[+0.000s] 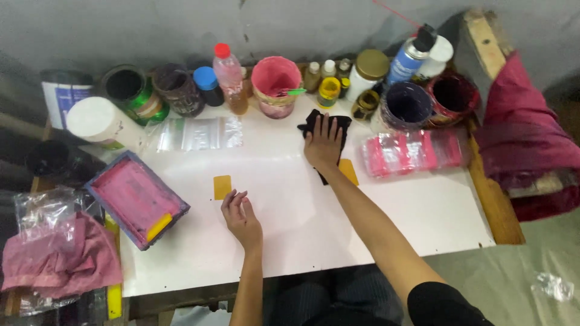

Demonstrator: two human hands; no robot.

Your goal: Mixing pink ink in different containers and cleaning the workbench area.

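Note:
My right hand (324,145) lies flat, fingers spread, on a black cloth (344,124) at the far middle of the white board (423,211). My left hand (240,218) rests on the board nearer to me, fingers loosely curled and holding nothing, just below a small yellow tape patch (222,186). A second yellow patch (348,171) shows beside my right wrist.
A pink-stained printing frame (136,198) with a yellow squeegee lies at the left. Clear plastic bags (199,134), a stack of pink packets (412,151), ink pots, jars, bottles and a spray can (409,57) line the far edge. A pink rag (60,256) sits at lower left.

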